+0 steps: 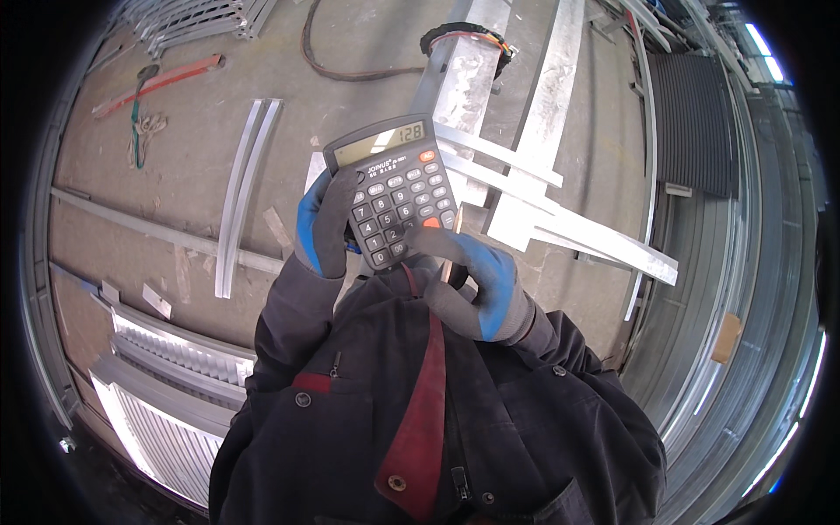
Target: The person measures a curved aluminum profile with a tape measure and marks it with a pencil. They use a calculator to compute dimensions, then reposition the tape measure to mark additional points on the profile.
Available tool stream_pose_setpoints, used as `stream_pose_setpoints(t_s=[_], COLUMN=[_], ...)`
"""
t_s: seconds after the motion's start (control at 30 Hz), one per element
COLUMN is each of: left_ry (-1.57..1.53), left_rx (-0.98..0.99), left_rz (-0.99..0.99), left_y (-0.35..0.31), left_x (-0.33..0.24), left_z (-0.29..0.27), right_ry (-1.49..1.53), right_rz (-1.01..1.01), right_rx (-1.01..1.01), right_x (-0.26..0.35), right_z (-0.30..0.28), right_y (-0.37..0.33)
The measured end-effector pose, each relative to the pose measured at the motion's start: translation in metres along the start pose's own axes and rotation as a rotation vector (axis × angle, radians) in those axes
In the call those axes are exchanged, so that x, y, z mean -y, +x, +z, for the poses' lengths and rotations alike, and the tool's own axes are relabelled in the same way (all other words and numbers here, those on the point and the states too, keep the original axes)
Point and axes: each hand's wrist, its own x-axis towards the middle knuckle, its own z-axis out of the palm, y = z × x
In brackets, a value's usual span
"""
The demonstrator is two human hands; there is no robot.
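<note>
A dark grey desk calculator is held up in front of my chest, tilted a little, its display lit with digits. My left hand, in a grey and blue work glove, grips its left edge with the thumb on the front. My right hand, gloved alike, is at the lower right of the keypad. Its index finger reaches onto the number keys, while a thin pencil is held between the fingers, pointing up. The calculator's back and the left fingers behind it are hidden.
Beyond the calculator lie long silvery metal bars, some crossing. A black cable curls on the concrete floor. Two narrow profiles and a red bar lie left. Stacked ribbed metal pieces are lower left; long profiles line the right.
</note>
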Motion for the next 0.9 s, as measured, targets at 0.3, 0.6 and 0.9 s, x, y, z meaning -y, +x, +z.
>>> stream_pose_setpoints(t_s=[0.3,0.6,0.9], left_ry=[0.021,0.047,-0.041], left_rx=[-0.044,0.003,-0.005], left_rz=[0.022,0.048,-0.009], left_y=[-0.006,-0.01,-0.007], left_x=[-0.008,-0.01,-0.003], left_z=[0.012,0.017,0.01], right_ry=[-0.063,-0.038,0.116], right_rz=[0.09,0.063,0.132], right_rx=[0.097,0.053,-0.251], right_x=[0.005,0.004,0.004], right_z=[0.004,0.007,-0.022], right_y=[0.002,0.007,-0.003])
